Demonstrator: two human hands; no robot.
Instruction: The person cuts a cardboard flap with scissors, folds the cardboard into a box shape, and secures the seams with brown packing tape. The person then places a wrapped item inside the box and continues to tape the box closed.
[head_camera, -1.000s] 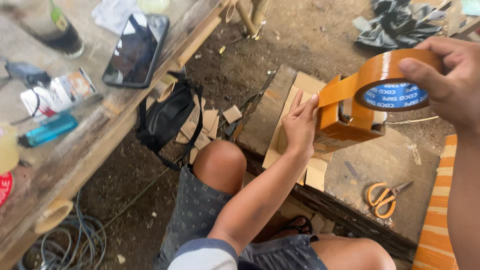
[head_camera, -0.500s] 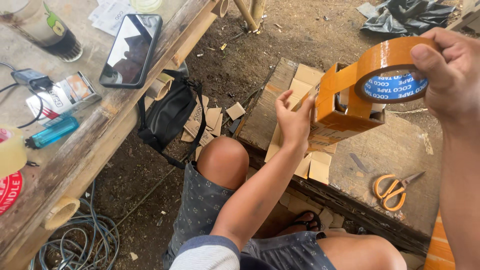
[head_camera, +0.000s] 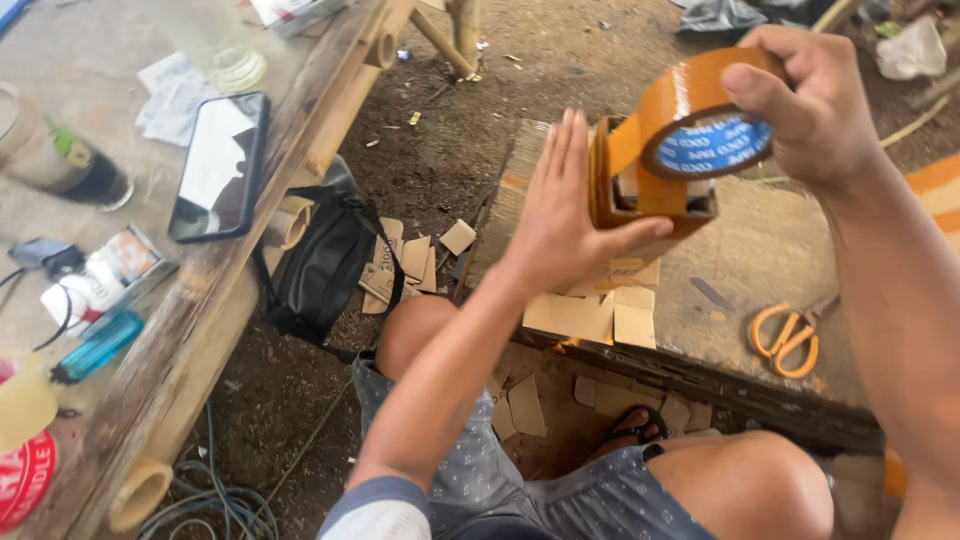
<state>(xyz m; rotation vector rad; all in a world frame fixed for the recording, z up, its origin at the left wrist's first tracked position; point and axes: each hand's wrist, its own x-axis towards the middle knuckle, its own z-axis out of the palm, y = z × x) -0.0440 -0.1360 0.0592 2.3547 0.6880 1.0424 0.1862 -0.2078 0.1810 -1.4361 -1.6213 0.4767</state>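
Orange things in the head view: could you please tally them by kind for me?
Roll of orange tape, held by the right hand: 1
Small tape-wrapped box, steadied by the left hand: 1
Orange-handled scissors on the wooden board: 1
Total: 3

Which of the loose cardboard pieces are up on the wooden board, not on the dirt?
The flat cardboard pieces at the wooden board's near edge, below the left hand; the others lie on the ground.
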